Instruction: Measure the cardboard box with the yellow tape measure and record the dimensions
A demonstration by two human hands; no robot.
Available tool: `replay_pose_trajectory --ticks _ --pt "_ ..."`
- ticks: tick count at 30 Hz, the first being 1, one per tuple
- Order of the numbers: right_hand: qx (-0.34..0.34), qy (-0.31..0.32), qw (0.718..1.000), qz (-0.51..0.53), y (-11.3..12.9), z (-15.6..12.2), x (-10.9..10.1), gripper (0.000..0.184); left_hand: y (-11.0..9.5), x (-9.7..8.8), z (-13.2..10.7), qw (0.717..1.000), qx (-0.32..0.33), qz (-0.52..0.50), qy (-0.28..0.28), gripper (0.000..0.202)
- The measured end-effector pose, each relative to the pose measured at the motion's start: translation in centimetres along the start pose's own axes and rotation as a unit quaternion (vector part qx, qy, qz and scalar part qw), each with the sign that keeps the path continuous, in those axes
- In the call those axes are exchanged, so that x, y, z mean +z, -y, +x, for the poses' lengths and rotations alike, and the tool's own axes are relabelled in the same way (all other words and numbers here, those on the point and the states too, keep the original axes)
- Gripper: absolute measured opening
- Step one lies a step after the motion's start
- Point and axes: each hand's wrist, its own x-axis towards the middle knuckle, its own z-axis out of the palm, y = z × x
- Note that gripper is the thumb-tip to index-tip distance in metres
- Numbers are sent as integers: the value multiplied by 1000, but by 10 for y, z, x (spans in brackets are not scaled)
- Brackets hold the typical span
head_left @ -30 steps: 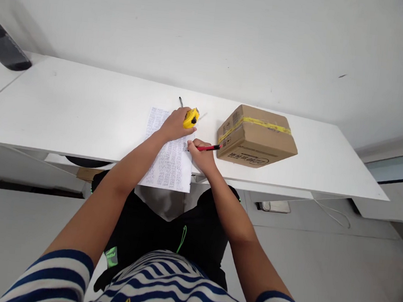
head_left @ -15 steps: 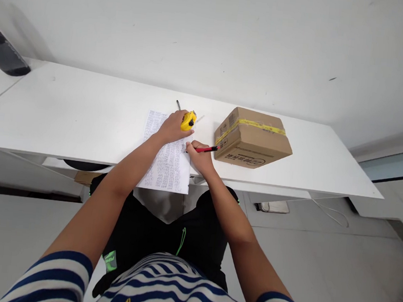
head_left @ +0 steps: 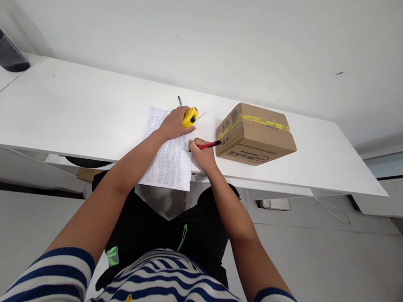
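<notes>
My left hand is closed around a yellow tape measure and rests on the upper part of a written sheet of paper. A black strap sticks out beyond that hand. Between the fingers of my right hand is a red and black pen, tilted with its lower end at the sheet's right side. The lines on the paper are too small to read. Close to the right of the pen stands a taped cardboard box.
The sheet lies on a long white table, its lower end hanging over the front edge. A white wall rises behind. At the far left stands a dark upright object. A pale flat object and a cable are below the table.
The pen has tilted slightly, its upper end rising, and my right hand has shifted a little. My left hand keeps hold of the tape measure. The whole view has moved slightly.
</notes>
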Motion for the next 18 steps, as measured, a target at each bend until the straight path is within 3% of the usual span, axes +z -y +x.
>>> replay_pose_trajectory --ticks 3,12,18 --pt "-1 -24 1000 -6 -2 0 0 40 2 2 1 1000 6 -3 -3 61" --pt "13 -9 1000 6 -2 4 0 41 5 1 2 1000 6 -3 -6 58" --pt "-25 -19 999 35 1 7 2 46 7 -4 7 999 12 32 -25 62"
